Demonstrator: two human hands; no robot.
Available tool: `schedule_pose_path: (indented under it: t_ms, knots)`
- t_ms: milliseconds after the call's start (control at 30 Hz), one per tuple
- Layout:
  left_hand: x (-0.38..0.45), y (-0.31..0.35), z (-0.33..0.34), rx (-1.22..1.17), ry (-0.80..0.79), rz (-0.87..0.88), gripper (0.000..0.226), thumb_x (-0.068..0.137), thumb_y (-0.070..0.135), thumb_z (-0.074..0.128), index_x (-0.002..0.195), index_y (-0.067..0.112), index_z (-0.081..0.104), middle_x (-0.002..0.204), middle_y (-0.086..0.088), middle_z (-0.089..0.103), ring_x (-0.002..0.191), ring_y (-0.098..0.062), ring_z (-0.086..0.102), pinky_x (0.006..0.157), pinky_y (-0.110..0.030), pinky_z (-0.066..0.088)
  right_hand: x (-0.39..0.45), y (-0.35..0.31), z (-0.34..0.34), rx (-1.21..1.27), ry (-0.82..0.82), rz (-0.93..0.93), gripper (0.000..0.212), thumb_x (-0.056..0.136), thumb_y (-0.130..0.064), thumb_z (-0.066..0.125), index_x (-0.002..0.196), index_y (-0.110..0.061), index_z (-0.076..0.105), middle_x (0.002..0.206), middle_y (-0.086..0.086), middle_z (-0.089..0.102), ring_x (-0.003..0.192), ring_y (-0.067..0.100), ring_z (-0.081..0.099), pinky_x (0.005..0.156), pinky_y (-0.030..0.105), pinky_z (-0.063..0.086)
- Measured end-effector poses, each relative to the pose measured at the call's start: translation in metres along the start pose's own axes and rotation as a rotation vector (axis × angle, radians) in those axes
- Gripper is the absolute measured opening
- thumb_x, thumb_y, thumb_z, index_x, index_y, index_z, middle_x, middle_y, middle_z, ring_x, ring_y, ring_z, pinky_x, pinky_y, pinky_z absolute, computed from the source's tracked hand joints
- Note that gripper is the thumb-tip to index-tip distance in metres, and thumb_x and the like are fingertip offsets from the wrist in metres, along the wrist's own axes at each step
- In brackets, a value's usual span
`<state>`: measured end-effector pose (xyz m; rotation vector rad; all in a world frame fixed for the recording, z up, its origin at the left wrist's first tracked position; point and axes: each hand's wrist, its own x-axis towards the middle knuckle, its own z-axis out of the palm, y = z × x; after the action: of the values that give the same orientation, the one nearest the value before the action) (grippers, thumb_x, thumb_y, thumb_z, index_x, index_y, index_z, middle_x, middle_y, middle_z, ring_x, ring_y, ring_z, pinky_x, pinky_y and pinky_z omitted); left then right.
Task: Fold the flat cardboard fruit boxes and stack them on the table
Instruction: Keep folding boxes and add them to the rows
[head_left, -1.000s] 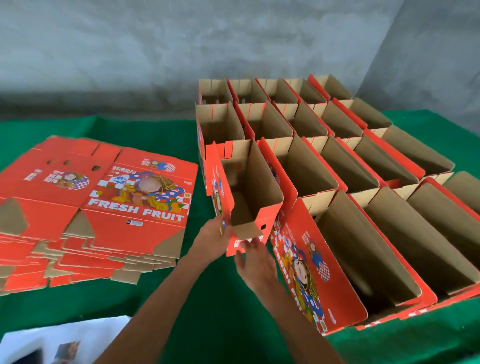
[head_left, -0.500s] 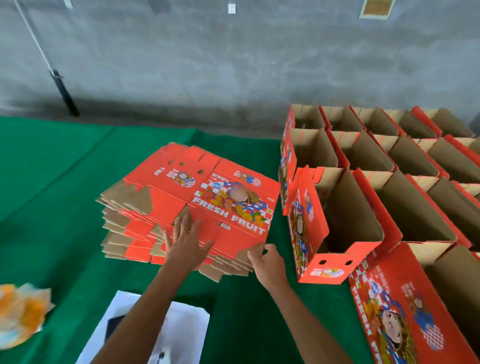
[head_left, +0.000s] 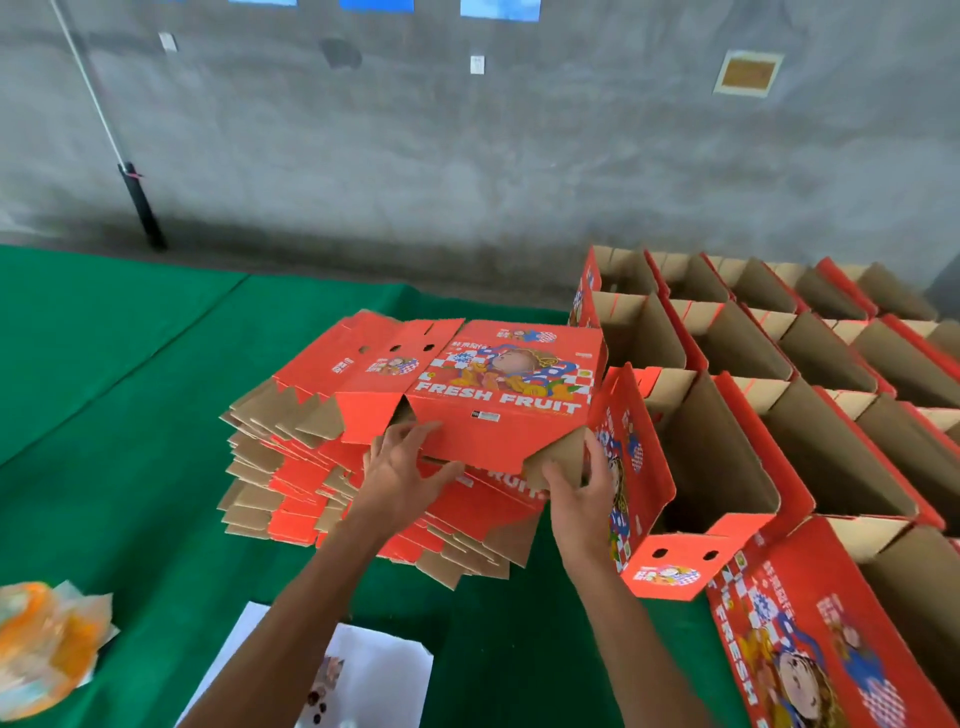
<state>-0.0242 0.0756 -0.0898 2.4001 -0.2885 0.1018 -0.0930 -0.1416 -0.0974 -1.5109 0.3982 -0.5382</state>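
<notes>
Left hand (head_left: 402, 470): fingers spread and nearly straight, tips under the near edge of the top flat box (head_left: 483, 387), thumb side pressing on the stack below. No curl round anything. Right hand (head_left: 582, 491): fingers curled round the near-right corner flap of that same flat box, thumb up along the brown cardboard underside, so it grips the flap.

Top flat box is raised at its near edge, tilted off the stack of flat boxes (head_left: 374, 499), red printed face up with "FRESH FRUIT" readable. The stack sits directly under both hands, fanned unevenly, brown flaps sticking out on the left-hand side.

Just right of the right hand: nearest folded box (head_left: 696, 478), upright, open top, handle-hole flap facing the camera. It touches the flat box's right edge or sits just beside it; cannot tell which. Beyond and to the right of it: rows of folded boxes (head_left: 810, 332), open tops, packed side by side.

All of it rests on the green table (head_left: 119, 364). Nearer than the hands: white paper sheet (head_left: 363, 670). Far left of the left hand: blurred orange-and-white bundle (head_left: 47, 644), contents unclear.
</notes>
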Motion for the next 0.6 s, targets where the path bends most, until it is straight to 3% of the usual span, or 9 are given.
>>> schedule_pose_path:
  t_ms: [67,133,233,300,367,433,500,600]
  knots:
    - [0.006,0.011,-0.008,-0.087,-0.01,-0.007,0.072,0.084,0.057,0.075,0.147,0.036,0.047,0.142,-0.001,0.043,0.131,-0.022,0.045,0.115,-0.047,0.038,0.007,-0.021,-0.009,-0.035,-0.066,-0.068,0.064,0.097,-0.012,0.068,0.153,-0.032,0.046,0.137,-0.006,0.061,0.122,0.009,0.062,0.098,0.037,0.058]
    - [0.011,0.023,-0.014,-0.154,0.054,-0.015,0.068,0.087,0.046,0.077,0.147,0.032,0.049,0.137,-0.002,0.041,0.123,-0.021,0.052,0.11,-0.043,0.045,0.009,-0.039,-0.02,-0.049,-0.189,-0.105,0.062,0.099,-0.012,0.064,0.152,-0.039,0.047,0.135,-0.007,0.066,0.117,0.008,0.066,0.087,0.03,0.061]
    - [0.021,0.038,-0.031,-0.18,0.231,-0.035,0.056,0.095,0.037,0.071,0.146,0.026,0.053,0.13,-0.003,0.039,0.116,-0.023,0.055,0.105,-0.035,0.045,0.01,-0.064,-0.04,-0.178,-0.383,-0.154,0.062,0.099,-0.013,0.06,0.148,-0.05,0.048,0.125,-0.016,0.07,0.087,-0.005,0.067,0.064,0.012,0.052]
    - [0.03,0.045,-0.047,-0.187,0.278,-0.041,0.059,0.093,0.028,0.075,0.146,0.015,0.053,0.136,-0.009,0.045,0.116,-0.02,0.052,0.105,-0.035,0.045,0.013,-0.079,-0.057,-0.251,-0.454,-0.179,0.064,0.098,-0.013,0.058,0.148,-0.051,0.048,0.107,-0.018,0.074,0.066,0.002,0.063,0.055,0.015,0.047]
    - [0.037,0.056,-0.065,-0.382,0.271,-0.096,0.048,0.095,0.014,0.071,0.14,0.006,0.057,0.128,-0.011,0.06,0.108,-0.022,0.062,0.085,-0.026,0.055,0.017,-0.095,-0.071,-0.299,-0.454,-0.199,0.063,0.098,-0.011,0.058,0.143,-0.055,0.052,0.106,-0.014,0.074,0.067,0.023,0.064,0.058,0.037,0.055]
    - [0.037,0.073,-0.081,-0.679,0.236,-0.174,0.032,0.099,0.001,0.06,0.13,0.0,0.062,0.105,-0.014,0.068,0.077,-0.016,0.069,0.057,-0.016,0.053,0.017,-0.11,-0.081,-0.29,-0.415,-0.256,0.06,0.1,-0.01,0.059,0.131,-0.062,0.058,0.117,-0.026,0.068,0.09,0.019,0.067,0.069,0.034,0.057]
    - [0.037,0.087,-0.094,-0.842,0.179,-0.153,0.026,0.096,-0.007,0.053,0.118,-0.005,0.068,0.099,-0.017,0.073,0.073,-0.013,0.072,0.064,-0.018,0.056,0.016,-0.124,-0.086,-0.253,-0.359,-0.348,0.051,0.102,-0.013,0.06,0.126,-0.059,0.061,0.121,-0.027,0.068,0.106,0.0,0.065,0.078,0.013,0.051]
    - [0.024,0.105,-0.108,-0.721,0.206,-0.028,0.021,0.088,-0.007,0.068,0.104,0.002,0.079,0.095,-0.003,0.078,0.09,-0.006,0.071,0.092,-0.022,0.054,0.017,-0.141,-0.091,-0.245,-0.315,-0.427,0.037,0.104,-0.023,0.06,0.139,-0.035,0.062,0.122,-0.023,0.066,0.107,-0.002,0.064,0.082,0.016,0.053]
